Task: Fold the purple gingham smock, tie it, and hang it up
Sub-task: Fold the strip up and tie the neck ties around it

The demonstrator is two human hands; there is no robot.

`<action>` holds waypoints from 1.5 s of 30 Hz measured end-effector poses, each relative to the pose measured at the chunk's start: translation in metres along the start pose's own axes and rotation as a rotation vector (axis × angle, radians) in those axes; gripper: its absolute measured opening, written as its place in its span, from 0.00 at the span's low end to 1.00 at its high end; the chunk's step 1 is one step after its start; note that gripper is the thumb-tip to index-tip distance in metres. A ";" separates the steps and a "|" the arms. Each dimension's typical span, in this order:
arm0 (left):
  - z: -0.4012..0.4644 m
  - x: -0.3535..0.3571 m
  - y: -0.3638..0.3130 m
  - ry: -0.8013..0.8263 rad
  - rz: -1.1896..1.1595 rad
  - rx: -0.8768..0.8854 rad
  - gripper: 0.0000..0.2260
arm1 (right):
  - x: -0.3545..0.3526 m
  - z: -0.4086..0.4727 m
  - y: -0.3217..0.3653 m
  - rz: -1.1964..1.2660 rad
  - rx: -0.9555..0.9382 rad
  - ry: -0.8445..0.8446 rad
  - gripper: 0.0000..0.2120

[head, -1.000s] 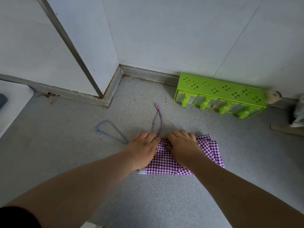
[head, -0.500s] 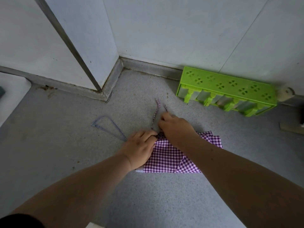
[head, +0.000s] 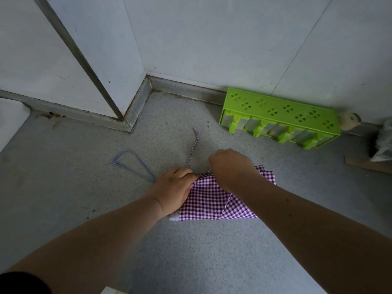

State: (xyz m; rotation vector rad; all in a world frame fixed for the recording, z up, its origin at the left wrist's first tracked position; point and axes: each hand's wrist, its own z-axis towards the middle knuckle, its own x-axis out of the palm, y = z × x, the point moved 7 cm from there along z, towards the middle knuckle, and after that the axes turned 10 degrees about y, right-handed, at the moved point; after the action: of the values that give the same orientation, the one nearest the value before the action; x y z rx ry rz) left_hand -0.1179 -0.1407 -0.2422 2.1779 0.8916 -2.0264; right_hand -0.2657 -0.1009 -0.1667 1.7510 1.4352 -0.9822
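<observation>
The purple gingham smock [head: 214,200] lies folded into a small flat packet on the grey floor. My left hand [head: 174,187] presses down on its left top corner, fingers curled over the cloth edge. My right hand [head: 231,166] sits at the packet's top edge with fingers curled, pinching one gingham tie string [head: 209,169] close to the cloth. A second tie string [head: 194,145] runs away from the packet toward the wall. My right forearm hides part of the packet's right side.
A thin blue-grey wire hanger [head: 131,164] lies on the floor left of my left hand. A green plastic rack [head: 280,115] stands against the wall at the right. The wall corner with skirting [head: 137,107] is straight ahead. A wooden piece [head: 367,164] lies far right.
My right hand left the top of the packet, reached forward to the tie strings, took hold of one and drew it rightward. My left hand stayed pressing the packet.
</observation>
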 end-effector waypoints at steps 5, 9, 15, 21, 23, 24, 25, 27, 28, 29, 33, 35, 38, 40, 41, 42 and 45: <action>0.009 0.000 0.002 0.132 -0.115 -0.147 0.16 | 0.011 -0.034 0.047 0.005 0.096 0.043 0.12; 0.019 -0.003 0.004 0.213 -0.272 -0.219 0.14 | 0.061 -0.047 0.077 -0.137 0.126 0.222 0.28; 0.020 -0.011 0.011 0.247 -0.340 -0.230 0.08 | 0.072 -0.046 0.088 -0.327 0.070 0.238 0.21; -0.037 -0.056 0.033 -0.110 -0.478 -0.484 0.10 | 0.051 -0.042 0.079 -0.207 0.001 0.141 0.13; -0.062 -0.043 0.044 0.019 -0.547 -0.586 0.14 | 0.039 -0.041 0.071 -0.083 0.000 0.114 0.13; -0.070 -0.031 0.049 0.115 -0.594 -0.625 0.15 | 0.034 -0.041 0.065 -0.008 0.009 0.122 0.14; -0.074 -0.018 0.053 0.201 -0.667 -0.658 0.15 | 0.029 -0.040 0.059 0.069 0.017 0.142 0.14; -0.072 0.001 0.049 0.292 -0.917 -0.707 0.14 | 0.019 -0.044 0.050 0.176 0.009 0.186 0.16; -0.066 0.003 0.041 0.304 -1.052 -0.709 0.15 | 0.012 -0.048 0.047 0.191 0.000 0.211 0.16; -0.058 0.003 0.033 0.309 -1.175 -0.714 0.18 | 0.008 -0.052 0.044 0.228 -0.012 0.220 0.15; -0.028 -0.006 -0.003 0.229 -1.745 -0.653 0.25 | -0.002 -0.069 0.027 0.571 -0.001 0.251 0.14; -0.020 -0.015 -0.012 0.149 -1.916 -0.616 0.23 | -0.003 -0.075 0.019 0.733 0.033 0.253 0.15; -0.019 -0.021 -0.016 0.077 -1.922 -0.666 0.20 | 0.002 -0.083 0.004 0.986 0.107 0.224 0.17; -0.021 -0.018 -0.016 0.060 -1.932 -0.702 0.19 | 0.008 -0.087 -0.004 1.158 0.147 0.187 0.15; -0.024 -0.014 -0.016 0.056 -1.935 -0.732 0.19 | 0.012 -0.089 -0.007 1.246 0.171 0.169 0.12; -0.027 -0.011 -0.015 0.049 -1.931 -0.767 0.19 | 0.016 -0.090 -0.012 1.335 0.196 0.137 0.11; -0.037 -0.002 -0.011 -0.012 -1.924 -0.838 0.18 | 0.035 -0.089 -0.032 1.545 0.318 0.042 0.19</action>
State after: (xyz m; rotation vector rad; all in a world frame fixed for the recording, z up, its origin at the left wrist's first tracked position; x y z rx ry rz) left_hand -0.0895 -0.1178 -0.2310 0.4259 3.5343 -0.9279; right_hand -0.2807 -0.0022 -0.1538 2.3091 -0.3202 -0.2562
